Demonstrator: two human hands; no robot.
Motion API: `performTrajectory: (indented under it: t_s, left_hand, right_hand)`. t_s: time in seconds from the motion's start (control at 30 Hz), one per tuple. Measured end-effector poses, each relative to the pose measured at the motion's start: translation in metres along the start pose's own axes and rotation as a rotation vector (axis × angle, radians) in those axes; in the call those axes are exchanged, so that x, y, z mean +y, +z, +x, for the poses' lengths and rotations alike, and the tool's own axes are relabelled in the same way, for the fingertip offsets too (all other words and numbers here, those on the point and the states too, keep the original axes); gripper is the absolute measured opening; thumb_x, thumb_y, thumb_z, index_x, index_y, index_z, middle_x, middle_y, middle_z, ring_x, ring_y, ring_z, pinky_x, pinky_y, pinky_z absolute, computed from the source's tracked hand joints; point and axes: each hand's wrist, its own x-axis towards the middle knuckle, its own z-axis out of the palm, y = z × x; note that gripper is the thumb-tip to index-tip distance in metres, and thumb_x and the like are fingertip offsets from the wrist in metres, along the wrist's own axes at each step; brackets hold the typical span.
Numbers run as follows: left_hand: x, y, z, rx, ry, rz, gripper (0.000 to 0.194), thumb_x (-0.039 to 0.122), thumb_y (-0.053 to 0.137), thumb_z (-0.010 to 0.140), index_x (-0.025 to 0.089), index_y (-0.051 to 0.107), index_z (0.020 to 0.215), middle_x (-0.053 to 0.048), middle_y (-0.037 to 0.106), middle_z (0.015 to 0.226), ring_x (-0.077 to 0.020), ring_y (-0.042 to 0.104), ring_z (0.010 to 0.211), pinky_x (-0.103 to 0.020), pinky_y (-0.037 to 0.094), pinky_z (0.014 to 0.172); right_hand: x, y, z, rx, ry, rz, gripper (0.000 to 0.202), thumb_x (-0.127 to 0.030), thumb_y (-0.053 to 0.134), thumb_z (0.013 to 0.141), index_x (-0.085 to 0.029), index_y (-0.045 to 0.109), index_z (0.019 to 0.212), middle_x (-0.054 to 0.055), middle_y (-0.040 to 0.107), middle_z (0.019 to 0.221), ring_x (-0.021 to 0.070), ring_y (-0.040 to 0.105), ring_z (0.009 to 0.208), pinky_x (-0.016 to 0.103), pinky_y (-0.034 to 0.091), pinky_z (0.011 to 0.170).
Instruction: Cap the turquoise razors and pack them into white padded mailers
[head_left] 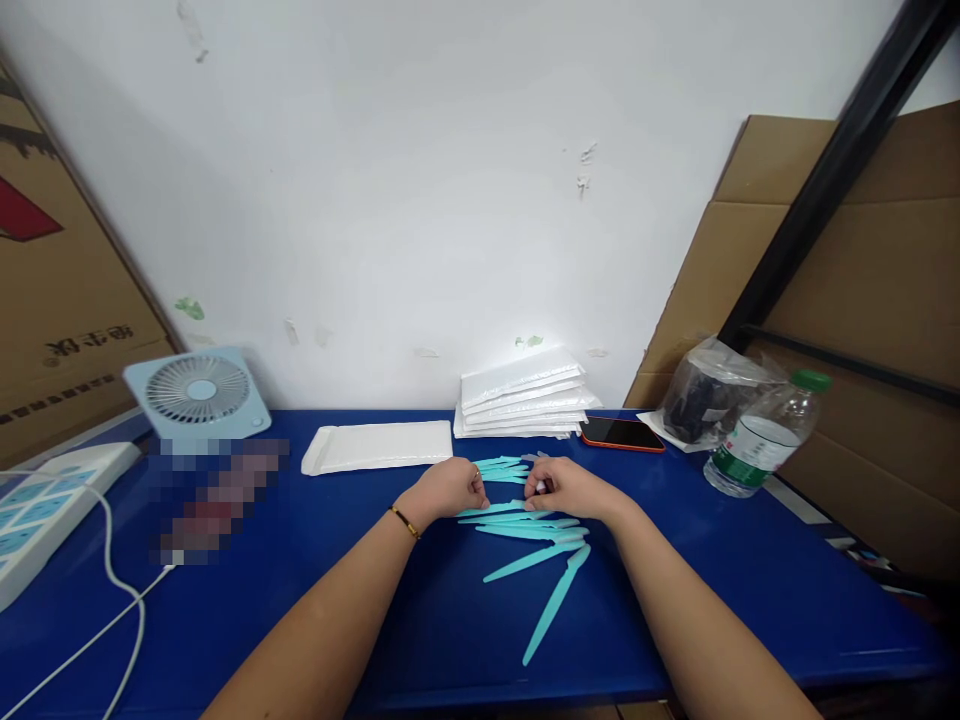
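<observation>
Several slim turquoise eyebrow razors lie fanned out on the blue table, their wider heads toward the right. More turquoise razors sit in a small group behind, between my hands. My left hand has thumb and fingers pinched at the left end of a razor at the back of the fan. At its head end my right hand is closed, fingertips together, with a small whitish piece showing among the fingers. Fingers partly hide both grips.
Behind my hands lie a white padded envelope and a stack of similar envelopes. A phone, a water bottle and a bagged dark object stand right. A fan, power strip and cable are left.
</observation>
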Motion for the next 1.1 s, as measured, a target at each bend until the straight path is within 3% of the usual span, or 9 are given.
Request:
performTrajectory:
  t_s: [0.23, 0.4, 0.53, 0.73, 0.83, 0.9, 1.1]
  left_hand:
    - [0.001, 0.006, 0.006, 0.063, 0.044, 0.036, 0.016, 0.035, 0.062, 0.069, 0.021, 0.068, 0.072, 0.001, 0.067, 0.073, -0.0124, 0.056, 0.063, -0.021, 0.032, 0.05]
    - [-0.004, 0.004, 0.009, 0.178, -0.013, 0.066, 0.011, 0.026, 0.057, 0.072, 0.022, 0.067, 0.07, 0.001, 0.066, 0.077, -0.0127, 0.057, 0.068, -0.022, 0.032, 0.054]
    - [-0.002, 0.002, 0.008, 0.267, -0.025, 0.034, 0.018, 0.038, 0.061, 0.07, 0.023, 0.067, 0.076, 0.0, 0.065, 0.082, -0.0141, 0.057, 0.073, -0.022, 0.034, 0.055]
    - [0.016, 0.008, 0.0, -0.006, 0.06, -0.049, 0.022, 0.043, 0.065, 0.065, 0.023, 0.069, 0.073, 0.002, 0.065, 0.07, -0.0115, 0.055, 0.06, -0.02, 0.032, 0.048]
    - [0.017, 0.01, 0.001, -0.055, 0.032, -0.045, 0.017, 0.037, 0.065, 0.065, 0.022, 0.068, 0.073, 0.003, 0.065, 0.068, -0.0108, 0.054, 0.058, -0.02, 0.031, 0.046]
    - [0.014, 0.011, 0.004, -0.026, 0.014, -0.018, 0.014, 0.034, 0.064, 0.066, 0.022, 0.068, 0.072, 0.002, 0.065, 0.069, -0.0112, 0.055, 0.059, -0.02, 0.031, 0.047]
    - [0.003, 0.005, 0.007, 0.209, -0.041, 0.061, 0.019, 0.039, 0.063, 0.07, 0.023, 0.066, 0.079, 0.0, 0.065, 0.082, -0.0145, 0.058, 0.073, -0.022, 0.036, 0.057]
  right_hand:
    - [0.01, 0.001, 0.003, -0.01, 0.03, -0.035, 0.016, -0.033, 0.065, 0.071, -0.017, 0.065, 0.073, 0.001, 0.059, 0.07, 0.0129, 0.053, 0.062, 0.023, 0.037, 0.055]
    - [0.03, -0.012, -0.004, 0.138, 0.14, -0.006, 0.015, -0.031, 0.064, 0.07, -0.016, 0.064, 0.072, 0.003, 0.061, 0.075, 0.0142, 0.055, 0.067, 0.023, 0.039, 0.057]
    - [0.035, -0.021, -0.012, 0.173, 0.206, 0.041, 0.018, -0.032, 0.063, 0.07, -0.016, 0.065, 0.078, 0.002, 0.061, 0.07, 0.0133, 0.054, 0.062, 0.022, 0.039, 0.056]
    - [0.01, -0.012, -0.01, -0.047, 0.052, -0.014, 0.022, -0.036, 0.073, 0.06, -0.018, 0.068, 0.072, 0.002, 0.06, 0.074, 0.0141, 0.053, 0.066, 0.022, 0.038, 0.056]
    - [0.009, -0.008, -0.007, -0.094, 0.06, -0.027, 0.019, -0.034, 0.072, 0.062, -0.017, 0.067, 0.068, 0.001, 0.059, 0.068, 0.0129, 0.051, 0.062, 0.022, 0.036, 0.053]
    - [0.016, -0.009, -0.007, -0.086, 0.07, 0.005, 0.02, -0.035, 0.071, 0.063, -0.017, 0.066, 0.068, 0.0, 0.059, 0.067, 0.0126, 0.052, 0.061, 0.022, 0.036, 0.052]
    - [0.039, -0.026, -0.017, 0.137, 0.237, 0.09, 0.019, -0.032, 0.066, 0.066, -0.016, 0.063, 0.073, 0.001, 0.064, 0.066, 0.0141, 0.056, 0.062, 0.022, 0.039, 0.055]
